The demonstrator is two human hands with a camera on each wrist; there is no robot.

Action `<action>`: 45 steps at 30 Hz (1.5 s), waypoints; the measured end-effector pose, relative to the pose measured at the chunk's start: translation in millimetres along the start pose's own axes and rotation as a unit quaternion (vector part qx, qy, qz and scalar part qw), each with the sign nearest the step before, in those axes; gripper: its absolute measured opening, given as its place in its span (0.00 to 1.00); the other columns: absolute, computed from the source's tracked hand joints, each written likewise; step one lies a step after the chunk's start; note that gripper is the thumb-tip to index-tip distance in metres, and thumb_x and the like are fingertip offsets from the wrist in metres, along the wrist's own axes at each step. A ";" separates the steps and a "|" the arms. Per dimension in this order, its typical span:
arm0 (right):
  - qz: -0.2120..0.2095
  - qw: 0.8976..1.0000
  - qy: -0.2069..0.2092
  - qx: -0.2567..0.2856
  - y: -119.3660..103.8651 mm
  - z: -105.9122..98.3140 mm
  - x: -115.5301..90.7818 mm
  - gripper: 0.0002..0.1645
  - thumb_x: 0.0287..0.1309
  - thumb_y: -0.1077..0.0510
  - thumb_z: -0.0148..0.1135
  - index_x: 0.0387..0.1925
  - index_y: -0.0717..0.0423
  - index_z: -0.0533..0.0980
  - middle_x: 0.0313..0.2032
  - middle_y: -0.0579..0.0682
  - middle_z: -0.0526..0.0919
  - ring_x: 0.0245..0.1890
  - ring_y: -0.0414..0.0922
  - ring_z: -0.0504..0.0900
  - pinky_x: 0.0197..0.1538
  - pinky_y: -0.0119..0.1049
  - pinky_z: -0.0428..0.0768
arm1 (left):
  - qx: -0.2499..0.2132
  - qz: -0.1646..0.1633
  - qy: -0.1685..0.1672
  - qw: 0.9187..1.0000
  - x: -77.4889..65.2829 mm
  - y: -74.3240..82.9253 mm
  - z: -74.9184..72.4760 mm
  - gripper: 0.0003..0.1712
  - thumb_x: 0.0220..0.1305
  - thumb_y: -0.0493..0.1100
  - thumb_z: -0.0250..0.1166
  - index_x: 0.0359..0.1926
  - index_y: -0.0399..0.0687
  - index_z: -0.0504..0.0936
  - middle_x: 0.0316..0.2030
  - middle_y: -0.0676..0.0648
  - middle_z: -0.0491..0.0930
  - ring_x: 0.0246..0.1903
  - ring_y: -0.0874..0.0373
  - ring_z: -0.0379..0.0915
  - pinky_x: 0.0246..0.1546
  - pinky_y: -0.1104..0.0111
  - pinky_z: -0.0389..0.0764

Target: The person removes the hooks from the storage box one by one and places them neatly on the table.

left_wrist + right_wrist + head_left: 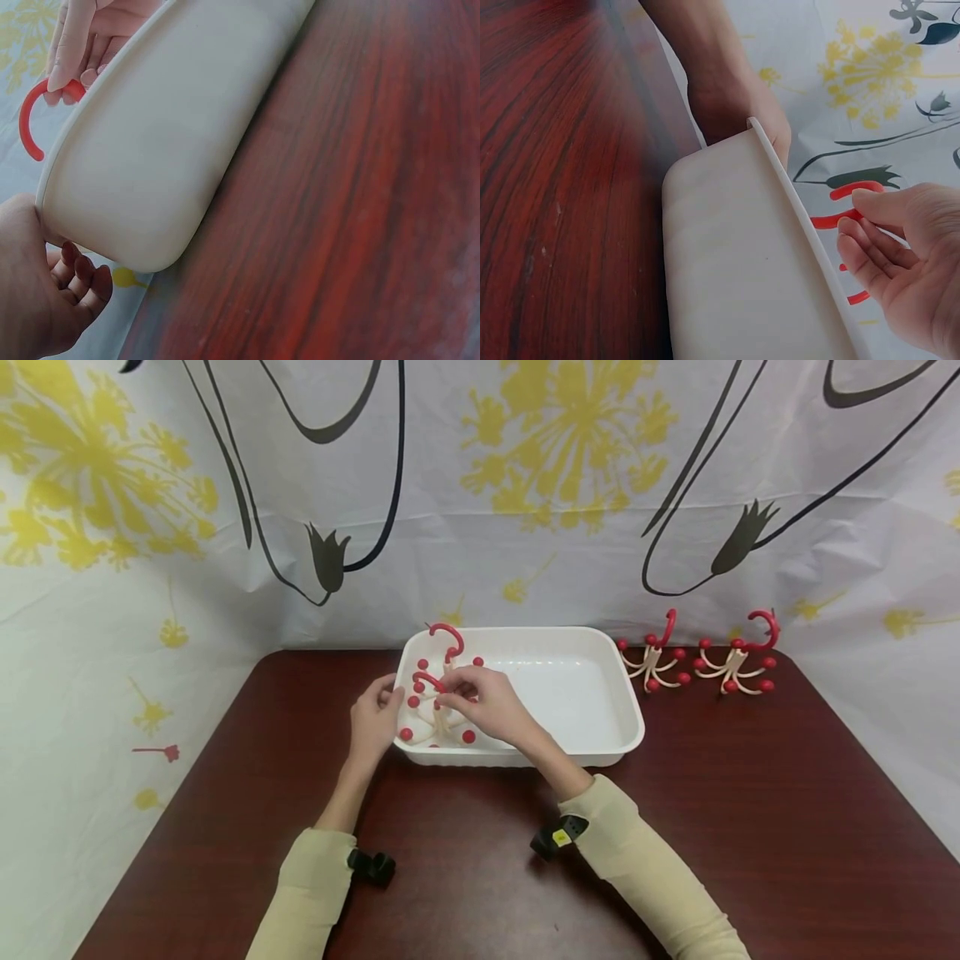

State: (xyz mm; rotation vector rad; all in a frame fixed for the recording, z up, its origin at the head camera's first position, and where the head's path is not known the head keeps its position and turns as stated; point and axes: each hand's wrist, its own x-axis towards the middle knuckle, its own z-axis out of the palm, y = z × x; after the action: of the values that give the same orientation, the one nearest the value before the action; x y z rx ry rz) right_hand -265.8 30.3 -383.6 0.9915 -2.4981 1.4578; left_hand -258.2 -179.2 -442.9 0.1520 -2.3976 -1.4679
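A white tray (pixel 555 693) holds two multi-arm hook hangers at its left end, each with a red hook and cream arms tipped with red balls. My right hand (pixel 483 697) pinches the red hook of the front hook hanger (pixel 442 727) between thumb and fingers. Behind it, the other hook hanger (pixel 452 652) sits with its hook upright, partly hidden by the hand. My left hand (pixel 375 722) grips the tray's left rim; in the left wrist view its fingers (pixel 82 281) curl below the rim by the outer wall.
Two more hook hangers stand on the dark wooden table (pixel 465 877) past the tray's right end, one nearer the tray (pixel 654 664) and one further right (pixel 733 668). A patterned cloth (pixel 480 560) hangs along the back and sides of the table.
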 end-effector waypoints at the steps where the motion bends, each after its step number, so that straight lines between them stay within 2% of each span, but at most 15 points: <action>1: -0.002 1.000 0.001 -0.001 -0.4 -0.2 0.1 0.13 0.58 0.63 0.73 0.46 0.61 0.84 0.38 0.49 0.87 0.35 0.43 0.82 0.46 0.32 0.82 | 0.000 0.000 0.000 1.000 -0.2 0.1 0.0 0.22 0.76 0.46 0.58 0.64 0.40 0.77 0.35 0.40 0.79 0.32 0.49 0.76 0.30 0.70 0.76; 11: -0.025 0.999 0.025 -0.016 -5.4 -4.4 0.6 0.14 0.56 0.64 0.74 0.45 0.61 0.85 0.38 0.50 0.87 0.35 0.43 0.83 0.45 0.33 0.82 | -0.007 0.008 0.004 1.000 0.7 1.0 -0.1 0.21 0.74 0.43 0.60 0.63 0.39 0.78 0.34 0.38 0.79 0.32 0.46 0.78 0.27 0.73 0.76; 20: -0.018 0.999 0.029 -0.020 -13.0 -12.1 0.0 0.15 0.56 0.63 0.74 0.46 0.60 0.84 0.39 0.50 0.86 0.36 0.43 0.83 0.44 0.33 0.83 | -0.001 0.016 0.017 1.000 1.4 -0.1 0.8 0.20 0.74 0.42 0.60 0.61 0.38 0.80 0.32 0.38 0.80 0.30 0.48 0.78 0.28 0.72 0.75; 26: -0.013 0.999 0.043 -0.016 -15.4 -18.7 -0.4 0.16 0.57 0.62 0.74 0.48 0.60 0.84 0.40 0.51 0.86 0.37 0.43 0.83 0.45 0.37 0.83 | -0.006 0.023 0.019 1.000 1.8 -0.3 0.8 0.20 0.73 0.42 0.61 0.61 0.37 0.80 0.31 0.38 0.80 0.29 0.48 0.78 0.28 0.71 0.75; 38: -0.053 0.996 0.068 0.000 -24.4 -35.2 -4.1 0.13 0.59 0.64 0.71 0.46 0.62 0.84 0.40 0.51 0.86 0.36 0.43 0.84 0.44 0.37 0.83 | -0.006 0.029 0.020 0.999 1.7 -0.8 0.5 0.19 0.73 0.41 0.60 0.61 0.38 0.80 0.31 0.39 0.80 0.29 0.49 0.77 0.29 0.72 0.73; 45: -0.069 0.992 0.104 -0.003 -27.6 -48.2 -7.1 0.12 0.59 0.64 0.71 0.46 0.62 0.84 0.39 0.52 0.87 0.35 0.44 0.85 0.45 0.40 0.83 | -0.004 0.024 0.015 1.000 1.0 0.5 -0.2 0.20 0.74 0.43 0.59 0.61 0.37 0.79 0.32 0.38 0.80 0.31 0.48 0.77 0.30 0.70 0.74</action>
State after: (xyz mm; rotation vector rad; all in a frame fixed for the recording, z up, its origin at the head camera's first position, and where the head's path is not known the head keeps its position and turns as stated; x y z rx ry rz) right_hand -256.1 63.2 -339.3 0.9377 -2.2417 1.4314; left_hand -259.0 -179.4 -442.1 0.1145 -2.3551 -1.4433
